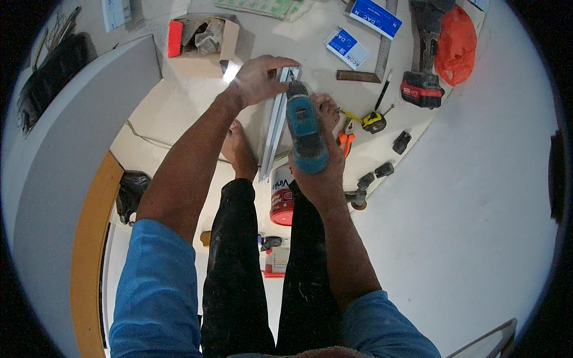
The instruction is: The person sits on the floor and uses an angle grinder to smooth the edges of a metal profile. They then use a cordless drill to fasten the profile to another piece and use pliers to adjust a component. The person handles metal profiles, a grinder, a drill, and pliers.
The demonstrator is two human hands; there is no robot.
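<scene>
My right hand grips a blue cordless drill, its chuck facing away from me. The drill's bit comes down at the far end of a long, pale metal profile. At that same end my left hand holds the profile, index finger stretched across the top and thumb along the near side. The profile slants toward me, its near end beside a white and red paint bucket between my legs. Whether the bit touches the metal, I cannot tell.
A cardboard box with plastic-wrapped items stands far left. To the right lie orange-handled pliers, a yellow tape measure, a metal square, a second power tool and an orange plastic bag. My bare feet flank the profile.
</scene>
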